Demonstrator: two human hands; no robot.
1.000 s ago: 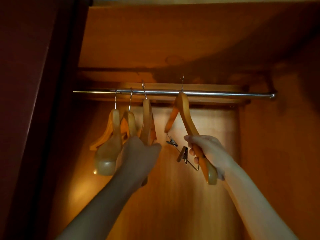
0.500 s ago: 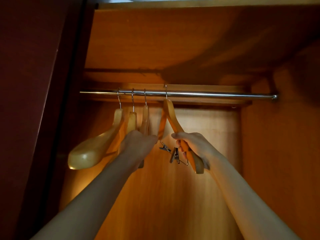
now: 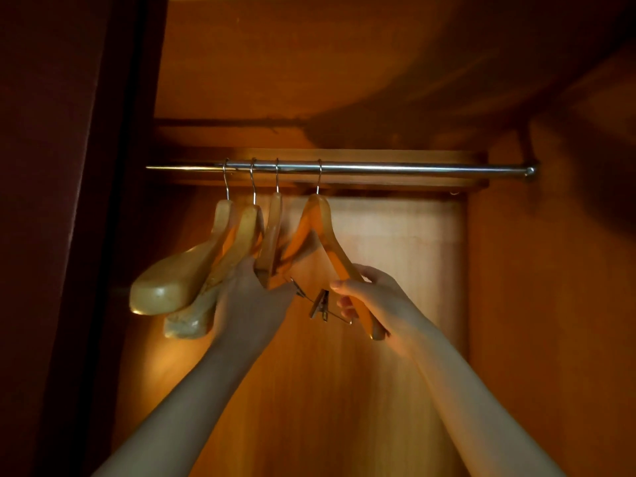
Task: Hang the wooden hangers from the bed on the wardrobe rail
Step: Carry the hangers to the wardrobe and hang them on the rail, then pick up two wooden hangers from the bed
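We find four hangers hooked on the rail (image 3: 378, 168) above both hands. Our right hand (image 3: 375, 297) is closed on the fourth hanger (image 3: 330, 242), which has slid leftward since a second ago. Our left hand (image 3: 251, 304) presses the third hanger (image 3: 272, 232); its grip we cannot tell. Hanging appears complete; release remains.

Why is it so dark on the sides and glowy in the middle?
In the head view, warm light falls on the wardrobe's back panel behind the wooden hangers, while the door edge at left stays in deep shadow; the metal rail catches a thin bright glint, a big curved shadow crosses the panel above the rail, and everything looks soft.
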